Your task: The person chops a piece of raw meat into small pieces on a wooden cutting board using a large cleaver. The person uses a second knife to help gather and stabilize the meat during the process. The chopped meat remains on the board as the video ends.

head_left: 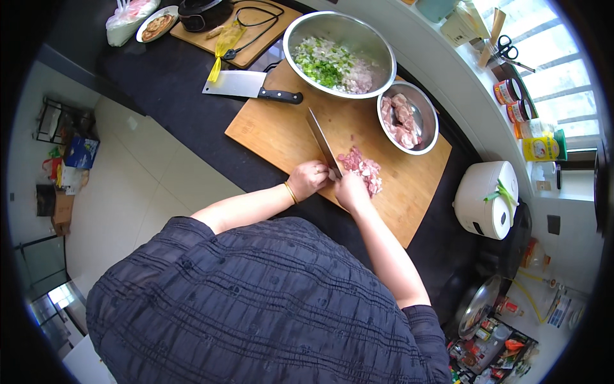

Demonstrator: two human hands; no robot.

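Note:
On the wooden cutting board point(409, 205), my right hand point(351, 191) grips a kitchen knife point(323, 139), its blade pointing away from me. My left hand point(308, 178), a gold bangle at its wrist, is closed with curled fingers beside the blade. A small pale bit shows at its fingertips, probably meat, mostly hidden. Chopped raw meat point(364, 168) lies just right of the knife. A large steel bowl point(291, 40) with chopped green onion and pale minced bits stands at the board's far edge. Right of it, a smaller steel bowl point(434, 128) holds raw meat pieces.
A cleaver point(236, 84) with a black handle lies at the board's far left corner. Behind it is a second board point(252, 54) with a black appliance and its cord. A white rice cooker point(483, 201) with green onion on top stands at right. Jars point(507, 91) line the windowsill.

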